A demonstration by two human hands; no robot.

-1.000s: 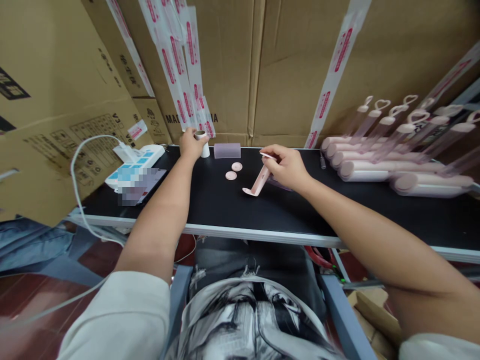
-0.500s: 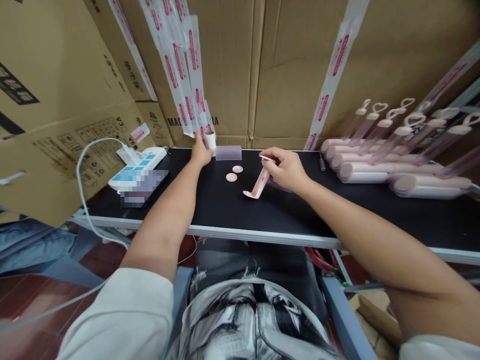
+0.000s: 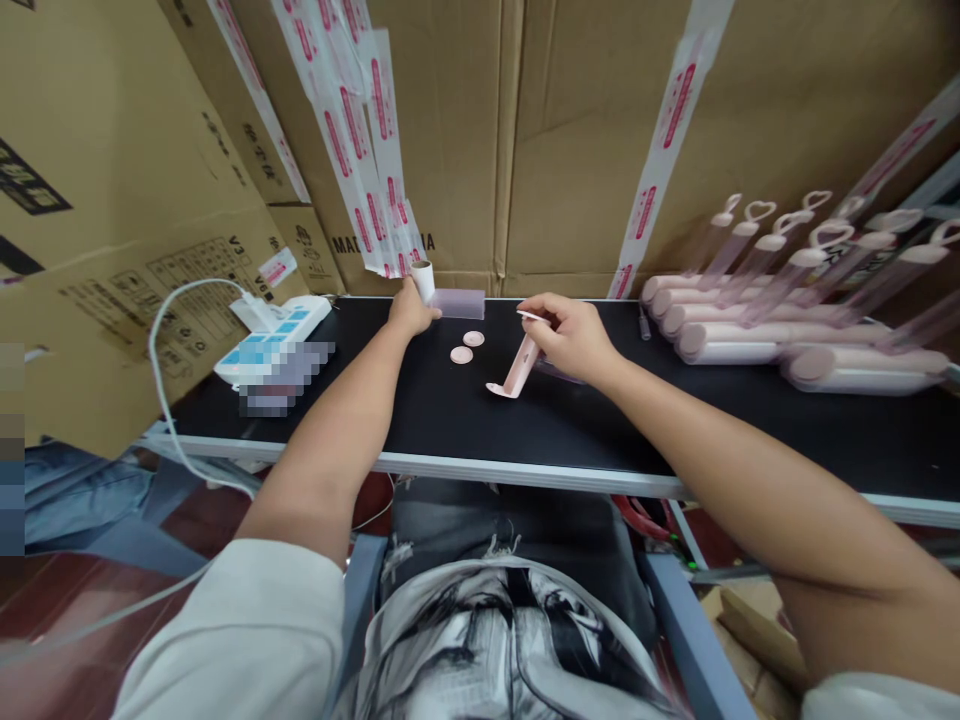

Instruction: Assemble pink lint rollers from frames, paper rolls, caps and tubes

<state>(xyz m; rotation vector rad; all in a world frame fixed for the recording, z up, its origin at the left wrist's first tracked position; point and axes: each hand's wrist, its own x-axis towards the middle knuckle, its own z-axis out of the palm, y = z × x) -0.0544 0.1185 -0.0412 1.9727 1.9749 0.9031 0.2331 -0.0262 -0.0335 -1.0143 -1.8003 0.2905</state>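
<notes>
Left hand: at the far edge of the black surface, fingers closed around a small white roll held upright just below the hanging label strips; the roll sits close to the strips, apparently so that a strip can be reached from it.

Right hand: fingers closed on the upper end of a pink handle, which leans tilted with its flat foot resting on the surface, so the surface seems to bear its weight. A thin white piece shows at the fingertips; what it is cannot be told.

Two pink discs: lying flat, just beside each other, between the two hands.

Lilac block: at the back edge, just right of the roll.

Pink tubes: stacked on their sides at the right, well apart from the hands, heart-shaped loops pointing away.

Power strip: far left, white cable looping off the edge.

Cardboard boxes: wall behind the surface.
</notes>
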